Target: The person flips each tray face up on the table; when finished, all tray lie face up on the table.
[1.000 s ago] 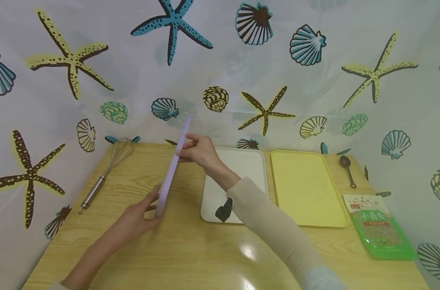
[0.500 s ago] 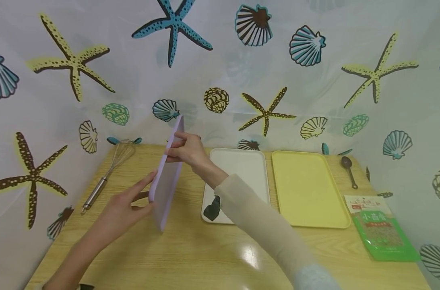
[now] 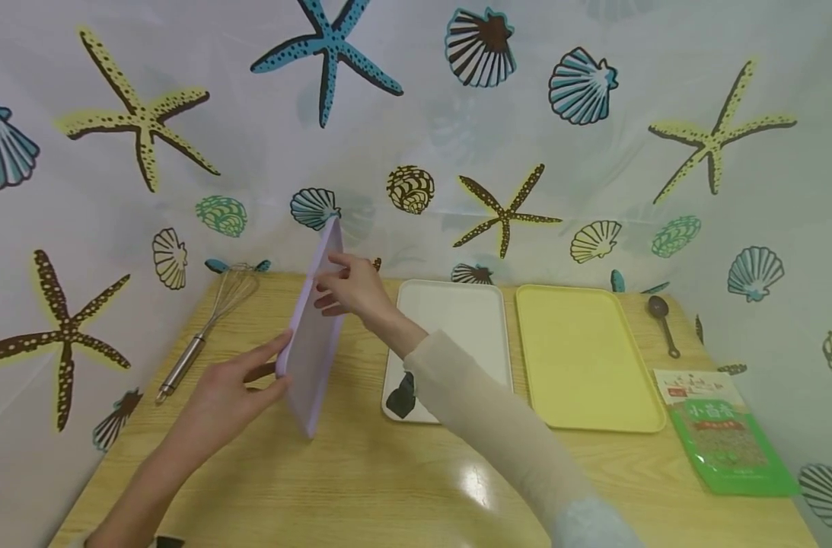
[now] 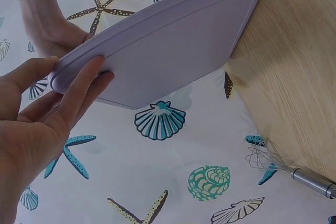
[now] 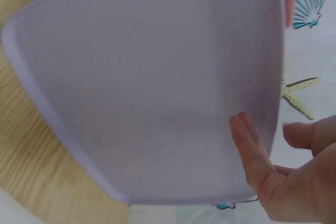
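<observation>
A lilac tray (image 3: 313, 350) stands tilted on edge above the left half of the wooden table. My left hand (image 3: 224, 399) grips its near upper corner, thumb on one side and fingers on the other, as the left wrist view also shows. My right hand (image 3: 361, 293) is at the upper rim farther back. In the right wrist view the fingers of the right hand (image 5: 289, 187) lie along the tray's inner face, and the thumb stands apart from the rim. Whether those fingers touch the face, I cannot tell.
A whisk (image 3: 206, 331) lies at the left. To the right are a white tray (image 3: 453, 320), partly behind my right arm, a yellow tray (image 3: 587, 358), a dark spoon (image 3: 662, 323) and a green seasoning packet (image 3: 724, 434). A shell-patterned cloth (image 3: 416, 114) hangs behind the table.
The tray has turned so its inner face shows, and shifted slightly left with both hands. My right thumb and fingers, earlier pinching the rim, have loosened and spread.
</observation>
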A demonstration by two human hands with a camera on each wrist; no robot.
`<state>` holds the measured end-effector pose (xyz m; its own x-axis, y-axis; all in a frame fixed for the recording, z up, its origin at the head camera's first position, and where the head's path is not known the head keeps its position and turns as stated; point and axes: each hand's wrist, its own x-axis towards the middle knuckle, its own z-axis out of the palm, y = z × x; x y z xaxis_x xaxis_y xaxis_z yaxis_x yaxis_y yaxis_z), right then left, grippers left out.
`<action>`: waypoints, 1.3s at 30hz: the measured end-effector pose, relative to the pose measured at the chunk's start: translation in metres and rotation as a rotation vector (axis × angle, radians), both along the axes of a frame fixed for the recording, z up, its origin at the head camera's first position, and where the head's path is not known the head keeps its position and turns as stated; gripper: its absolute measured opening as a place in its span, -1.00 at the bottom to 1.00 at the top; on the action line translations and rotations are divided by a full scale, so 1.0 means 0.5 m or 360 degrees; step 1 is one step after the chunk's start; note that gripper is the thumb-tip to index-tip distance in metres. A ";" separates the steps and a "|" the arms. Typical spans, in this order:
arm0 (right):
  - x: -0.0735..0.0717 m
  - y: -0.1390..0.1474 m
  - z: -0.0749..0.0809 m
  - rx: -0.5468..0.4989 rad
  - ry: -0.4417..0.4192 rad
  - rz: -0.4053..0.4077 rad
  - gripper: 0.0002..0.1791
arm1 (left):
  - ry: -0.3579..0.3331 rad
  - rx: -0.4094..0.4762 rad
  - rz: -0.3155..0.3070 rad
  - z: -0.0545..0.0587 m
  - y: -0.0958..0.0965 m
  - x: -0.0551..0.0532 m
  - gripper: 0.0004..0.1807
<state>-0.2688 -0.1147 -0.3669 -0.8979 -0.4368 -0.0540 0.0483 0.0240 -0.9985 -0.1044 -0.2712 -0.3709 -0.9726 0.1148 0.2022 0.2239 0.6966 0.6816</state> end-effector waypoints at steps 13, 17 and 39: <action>-0.009 0.031 -0.200 0.0644 0.0044 0.0101 -0.40 | -0.0089 0.0101 0.0214 0.000 -0.042 0.007 -0.39; -0.003 0.025 -0.238 0.0816 0.0114 0.0113 -0.39 | -0.0187 0.0179 0.0289 -0.001 -0.062 0.009 -0.38; 0.017 0.002 -0.263 0.0887 0.0148 0.0048 -0.34 | -0.0249 0.0851 0.0426 -0.027 -0.138 0.006 -0.37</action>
